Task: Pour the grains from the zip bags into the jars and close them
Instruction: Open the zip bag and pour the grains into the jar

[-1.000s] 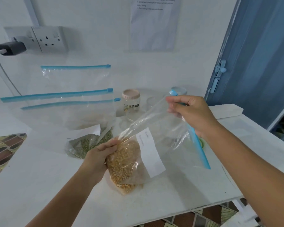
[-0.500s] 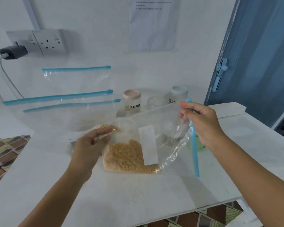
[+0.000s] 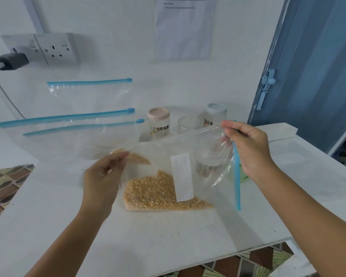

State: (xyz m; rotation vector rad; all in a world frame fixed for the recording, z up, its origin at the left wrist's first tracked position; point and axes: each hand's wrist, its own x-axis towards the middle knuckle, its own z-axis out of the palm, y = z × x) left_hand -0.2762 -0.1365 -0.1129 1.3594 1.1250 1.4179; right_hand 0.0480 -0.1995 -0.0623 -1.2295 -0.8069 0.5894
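The right hand (image 3: 250, 150) pinches the top corner of the bag (image 3: 180, 168) at its blue zip (image 3: 236, 176), which hangs down on the right side; the left hand (image 3: 103, 180) pinches the opposite corner between thumb and fingers, so both grips are closed on the same bag and it is stretched sideways between them, its lower edge at or just above the counter (image 3: 168, 236). The yellow grains (image 3: 160, 192) lie heaped along the bottom edge, with a small pocket caught in the corner by the left fingers; a white label (image 3: 182, 176) faces the camera. Seen through the plastic, an open jar (image 3: 210, 158) stands just behind the bag, and a green lid (image 3: 243, 175) lies beside it, partly hidden by the zip. Further back stand a pink-lidded jar (image 3: 158, 122), a lidless jar (image 3: 188, 124) and a blue-lidded jar (image 3: 215, 115); all look empty. To the left, three more bags (image 3: 84, 124) lean against the wall; their contents cannot be made out. By this showing nothing is yet poured: whether this zip is open I cannot tell, and every pour and every closing of a jar appear to remain.
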